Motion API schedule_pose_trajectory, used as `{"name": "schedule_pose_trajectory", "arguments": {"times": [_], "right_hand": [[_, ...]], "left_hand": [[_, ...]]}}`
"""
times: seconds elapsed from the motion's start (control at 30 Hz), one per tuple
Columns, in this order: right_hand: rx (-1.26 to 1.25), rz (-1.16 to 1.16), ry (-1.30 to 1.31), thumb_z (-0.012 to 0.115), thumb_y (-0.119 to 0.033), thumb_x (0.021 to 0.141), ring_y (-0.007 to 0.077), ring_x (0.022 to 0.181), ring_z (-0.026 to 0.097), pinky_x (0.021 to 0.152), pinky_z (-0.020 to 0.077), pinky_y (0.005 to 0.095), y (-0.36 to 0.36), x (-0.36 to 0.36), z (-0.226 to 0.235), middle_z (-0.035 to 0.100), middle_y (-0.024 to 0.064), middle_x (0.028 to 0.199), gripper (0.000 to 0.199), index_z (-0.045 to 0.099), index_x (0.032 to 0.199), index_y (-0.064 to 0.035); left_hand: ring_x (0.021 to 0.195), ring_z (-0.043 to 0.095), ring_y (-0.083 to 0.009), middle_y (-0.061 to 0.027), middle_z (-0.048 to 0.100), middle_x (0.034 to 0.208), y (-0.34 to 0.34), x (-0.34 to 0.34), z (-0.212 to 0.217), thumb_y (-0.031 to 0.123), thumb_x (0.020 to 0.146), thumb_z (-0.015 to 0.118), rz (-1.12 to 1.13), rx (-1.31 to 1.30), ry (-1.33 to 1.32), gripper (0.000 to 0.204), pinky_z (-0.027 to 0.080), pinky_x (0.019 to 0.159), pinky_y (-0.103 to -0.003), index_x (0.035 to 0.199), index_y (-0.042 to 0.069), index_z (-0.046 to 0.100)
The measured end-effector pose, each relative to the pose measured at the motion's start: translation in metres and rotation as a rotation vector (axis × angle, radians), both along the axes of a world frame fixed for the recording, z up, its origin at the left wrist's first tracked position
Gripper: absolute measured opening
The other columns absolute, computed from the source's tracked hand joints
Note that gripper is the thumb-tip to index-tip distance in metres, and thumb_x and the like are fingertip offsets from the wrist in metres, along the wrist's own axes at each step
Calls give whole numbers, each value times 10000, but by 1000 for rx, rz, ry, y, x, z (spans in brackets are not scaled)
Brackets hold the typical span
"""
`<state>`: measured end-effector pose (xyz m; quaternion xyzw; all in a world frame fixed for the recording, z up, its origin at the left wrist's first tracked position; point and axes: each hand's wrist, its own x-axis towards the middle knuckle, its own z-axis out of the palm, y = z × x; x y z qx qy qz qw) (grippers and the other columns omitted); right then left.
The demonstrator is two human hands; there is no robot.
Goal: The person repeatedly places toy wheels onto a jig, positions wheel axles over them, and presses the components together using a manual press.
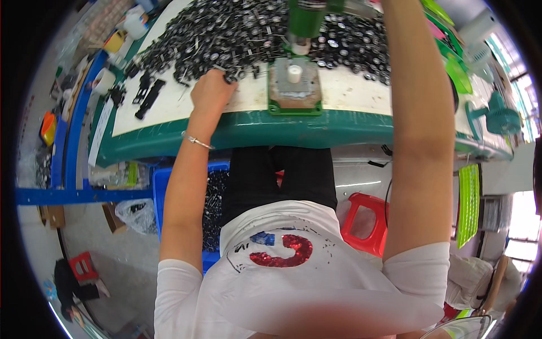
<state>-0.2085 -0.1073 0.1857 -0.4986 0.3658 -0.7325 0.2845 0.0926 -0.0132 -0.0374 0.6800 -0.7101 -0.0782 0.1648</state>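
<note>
My left hand (212, 93) is closed at the near edge of a heap of small black wheel-like parts and thin metal pins (226, 37). Its fingertips are pinched among the parts, and what they hold, if anything, is too small to make out. Right of it stands a green hand press (306, 22), its head over a base plate (282, 93) with a white round piece (294, 73) on top. My right forearm (418, 73) stretches up beside the press and leaves the picture at the top, so my right hand is out of sight.
Black bar-shaped parts (150, 99) lie on the table's left side. A blue bin (161, 192) of small parts stands below the table edge, left of my legs. There is a red stool (361, 223) on the right, and a teal fan (502, 118) beyond my right arm.
</note>
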Motion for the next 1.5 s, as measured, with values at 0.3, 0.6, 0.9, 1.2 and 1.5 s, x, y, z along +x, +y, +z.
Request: {"name": "schedule_pose_trajectory", "arguments": {"times": [0.3,0.6,0.9,1.2,1.5], "right_hand": [[-36,-121,110,624,-249,844,137,378,422,356,325,304,21,5,5,451,16,508,257,550,677,-68],[75,159,88,575,-360,923,140,670,575,581,468,293,53,-33,-25,576,34,733,302,614,957,-63],[290,-497,763,647,-317,872,229,934,624,847,469,321,136,-177,-236,666,136,1009,367,653,1096,-27],[295,-693,836,658,-291,829,336,1010,527,892,407,430,133,-138,-281,602,174,1019,323,642,1012,-24],[261,-484,854,673,-187,825,343,1080,501,941,413,403,134,-22,-265,532,175,1157,294,604,1060,-24]], "left_hand": [[614,618,-106,-64,646,711,0,26,-27,117,711,763,30,59,540,198,477,567,-249,841,38,636],[632,554,-43,25,645,830,22,33,-17,90,797,710,-42,158,992,304,317,487,-179,1100,62,691],[694,538,-29,42,627,839,24,42,-20,95,826,687,-209,118,1057,304,266,501,-185,1130,83,681],[694,590,-47,-13,667,829,23,44,-27,78,822,703,-173,84,1124,259,292,481,-176,1074,24,688],[648,562,-38,2,625,785,27,39,-27,84,822,711,-115,66,1062,132,282,470,-178,931,13,689]]}}
